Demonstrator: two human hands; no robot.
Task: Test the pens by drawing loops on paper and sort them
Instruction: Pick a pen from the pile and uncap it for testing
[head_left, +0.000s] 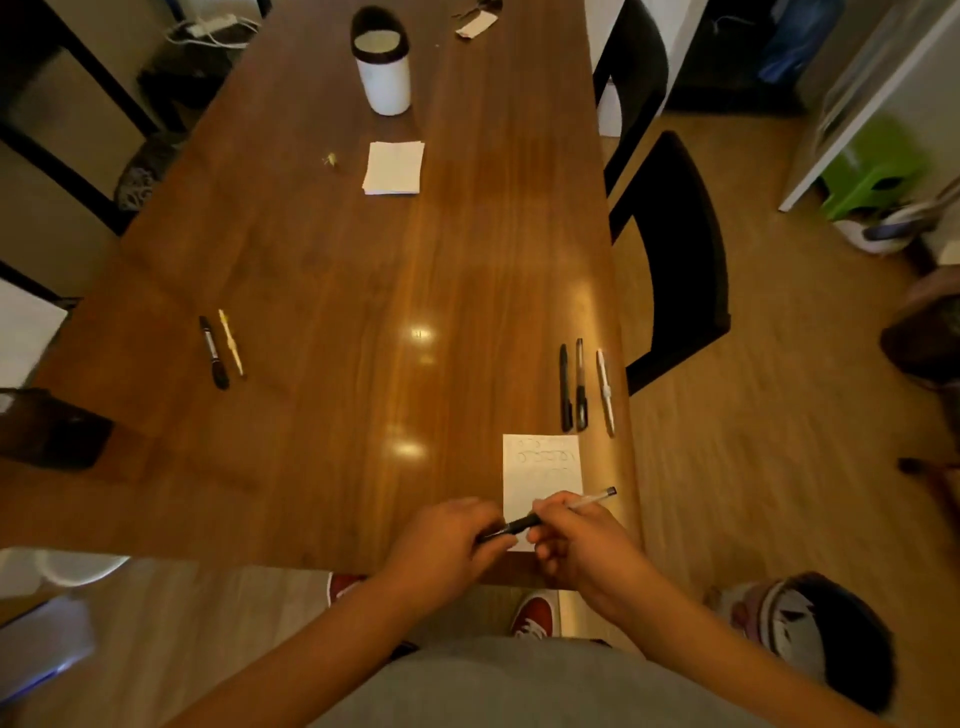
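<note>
Left hand (447, 540): at the near edge of the table (337, 291), fingers curled round the black end of a pen (519, 524).
Right hand (576, 545): fingers curled round the same pen's clear barrel. The barrel's far end sticks out past the knuckles toward 2 o'clock.
The pen crosses the near end of the test paper (540, 467). Cannot tell whether it touches the sheet. Loops are drawn on the sheet's far half.

From the test paper:
- 1 o'clock, just beside, near the table's right edge: row of three pens (580, 384), two dark and one white, side by side.
- 10 o'clock, well apart: black marker (214, 353) and yellow pen (231, 343), side by side.
- 11 o'clock, farther: stack of white paper (394, 167), with a small yellow scrap (331, 160) at its 9 o'clock.
- Beyond the stack: white cup (382, 67), upright, dark rim.

A black chair (675, 260) stands against the table's right edge.
</note>
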